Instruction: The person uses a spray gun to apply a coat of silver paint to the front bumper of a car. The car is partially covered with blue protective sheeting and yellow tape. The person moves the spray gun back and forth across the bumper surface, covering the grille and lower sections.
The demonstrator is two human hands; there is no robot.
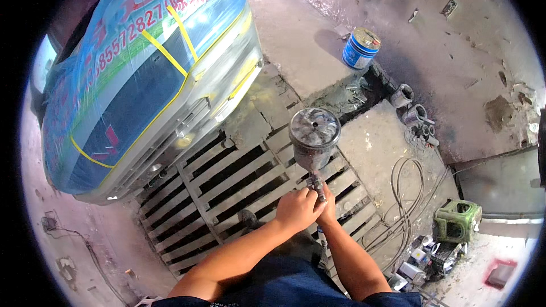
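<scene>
In front of me, over the floor grating, I hold a paint spray gun [315, 183]. Its large round cup [314, 136], grey with a paint-smeared lid, stands on top. My right hand [328, 207] is closed round the gun below the cup, its fingers partly hidden by the gun and the other hand. My left hand [298, 210] is closed at the rear of the gun, fingertips against it; exactly which part they grip is hidden. To the left stands a vehicle [219, 99] with a pale sanded lower body, covered above by clear printed plastic film [142, 88] and yellow tape [165, 52].
The slatted grating [227, 179] has open gaps. A blue paint can [362, 48] stands by the right wall, with dirty open cans [414, 115] nearer. A coiled hose [405, 193] lies right of me, near a green plastic stool [456, 220] and a pile of containers [418, 264].
</scene>
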